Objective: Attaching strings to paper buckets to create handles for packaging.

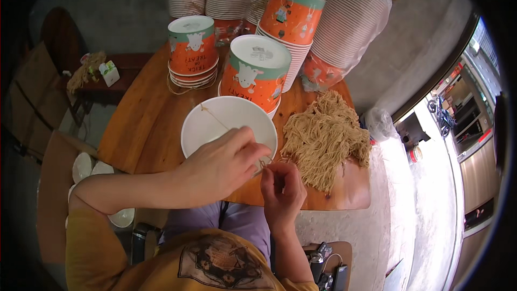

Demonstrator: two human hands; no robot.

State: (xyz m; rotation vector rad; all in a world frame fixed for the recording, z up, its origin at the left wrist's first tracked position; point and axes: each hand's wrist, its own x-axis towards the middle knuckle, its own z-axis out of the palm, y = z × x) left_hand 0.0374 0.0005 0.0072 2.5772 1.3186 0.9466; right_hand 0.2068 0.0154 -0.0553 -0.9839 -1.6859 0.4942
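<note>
A white-lined paper bucket [200,134] faces me with its mouth up at the table's front edge. A thin tan string [215,117] runs from its far side across the opening to my hands. My left hand [229,164] reaches over the near rim, its fingers closed in a pinch on the string. Just right of it, my right hand [284,186] pinches the string by the near right rim, thumb and fingertips together. The fingertips of both hands nearly meet; the exact loop between them is too small to make out. A heap of tan strings [326,143] lies to the right.
Orange and green printed buckets stand upside down in a left stack [186,46], a middle stack [256,56] and a taller rear stack [293,16]. Plastic-wrapped bucket stacks [347,21] line the wooden table's [140,124] back. A cardboard box [54,199] holding white pieces sits at left.
</note>
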